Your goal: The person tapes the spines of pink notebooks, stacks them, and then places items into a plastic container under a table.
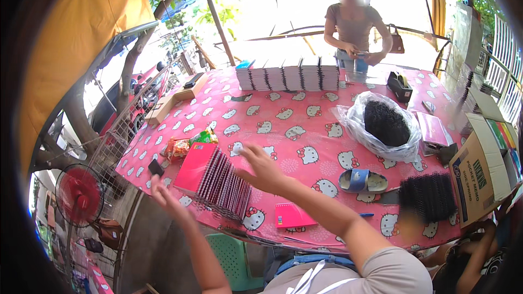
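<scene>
Row of pink spiral notebooks [220, 181] lying on the surface between both hands, long axis running away leftward; right hand [261, 167] open, nearer, touching its edge; left hand [166, 198] open, empty, just beside.

The person wears a short-sleeved beige cotton top [395, 272]. Both forearms are bare up from the fingers. White cords [305, 280] hang at the chest.

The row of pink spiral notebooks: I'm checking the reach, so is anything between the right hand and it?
Nothing visible. The right hand hovers, fingers spread, right at the upper end of the row of pink spiral notebooks. The snack packets lie to the row's far left, off that path.
</scene>
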The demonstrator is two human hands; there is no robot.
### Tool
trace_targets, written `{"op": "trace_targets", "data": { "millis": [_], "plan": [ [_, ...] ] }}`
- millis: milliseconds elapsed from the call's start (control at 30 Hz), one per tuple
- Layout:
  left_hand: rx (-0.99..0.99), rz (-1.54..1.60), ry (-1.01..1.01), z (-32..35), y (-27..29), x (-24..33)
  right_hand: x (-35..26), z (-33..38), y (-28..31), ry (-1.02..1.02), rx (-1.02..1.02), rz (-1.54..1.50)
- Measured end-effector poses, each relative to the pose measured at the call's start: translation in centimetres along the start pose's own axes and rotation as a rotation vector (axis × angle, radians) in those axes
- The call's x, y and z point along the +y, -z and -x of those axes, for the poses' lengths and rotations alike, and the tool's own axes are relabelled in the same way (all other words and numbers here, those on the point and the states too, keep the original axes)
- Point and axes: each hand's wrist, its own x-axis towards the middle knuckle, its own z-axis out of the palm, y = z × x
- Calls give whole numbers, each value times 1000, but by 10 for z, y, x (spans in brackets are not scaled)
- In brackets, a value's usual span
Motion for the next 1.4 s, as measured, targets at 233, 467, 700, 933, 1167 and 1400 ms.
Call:
{"op": "trace_targets", "data": {
  "millis": [233, 467, 700, 933, 1167, 1400],
  "plan": [
    [-503, 436, -408, 93, 19, 101, 45, 163, 106, -641, -797, 392],
    [-792, 102, 194, 187, -62, 34, 40, 169, 107, -641, -539, 154],
    [-963, 3, 36, 223, -45, 11, -3, 187, 83, -586, 13, -206],
    [-891, -339, -416, 225, -62, 46, 11, 206, 68, -661, -4, -198],
    [-1083, -235, -296, 222, -65, 25, 44, 219, 204, -532, 205, 688],
    [-1116, -216, -197, 235, -69, 11, 55, 295, 279, -1125, -72, 1248]
  ]
}}
